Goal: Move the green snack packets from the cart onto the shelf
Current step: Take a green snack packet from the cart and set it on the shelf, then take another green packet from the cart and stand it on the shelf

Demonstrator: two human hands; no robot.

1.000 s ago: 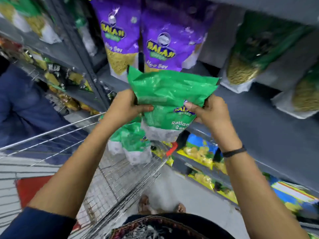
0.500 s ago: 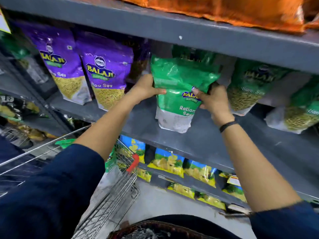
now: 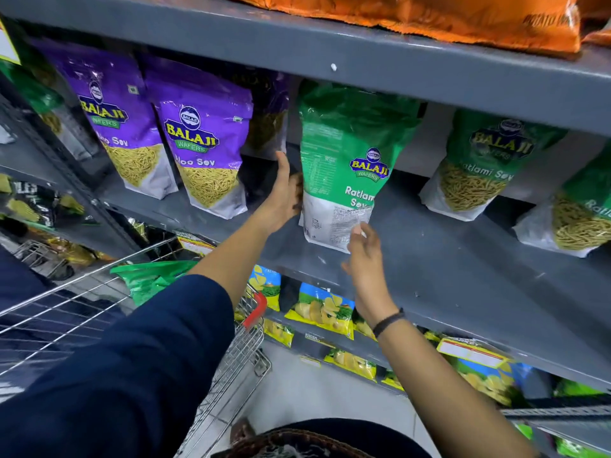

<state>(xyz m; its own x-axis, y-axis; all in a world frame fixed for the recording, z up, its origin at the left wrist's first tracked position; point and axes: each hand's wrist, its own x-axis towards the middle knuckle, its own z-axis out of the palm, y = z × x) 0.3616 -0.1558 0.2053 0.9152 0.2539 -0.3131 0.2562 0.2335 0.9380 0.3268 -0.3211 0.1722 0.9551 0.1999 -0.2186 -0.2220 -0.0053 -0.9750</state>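
Note:
A green Ratlami Sev packet (image 3: 344, 153) stands upright on the grey shelf (image 3: 439, 262), turned a little so its printed side shows. My left hand (image 3: 285, 193) is flat against the packet's left edge, fingers spread. Below the packet's bottom right corner, my right hand (image 3: 363, 256) hovers with loose fingers that just touch or nearly touch the corner. Neither hand grips it. Another green packet (image 3: 148, 279) lies in the wire cart (image 3: 66, 312) at lower left, partly hidden by my left sleeve.
Two purple Aloo Sev packets (image 3: 201, 140) stand to the left on the same shelf, more green Ratlami Sev packets (image 3: 489, 160) to the right. Orange bags (image 3: 429, 18) lie on the shelf above. Yellow chip packets (image 3: 322, 310) fill the lower shelves. The cart's red handle (image 3: 256, 309) is beside my left arm.
The green packet went from being held up in both hands to standing on the shelf. Both hands have let go and opened; the right hand has dropped below the packet.

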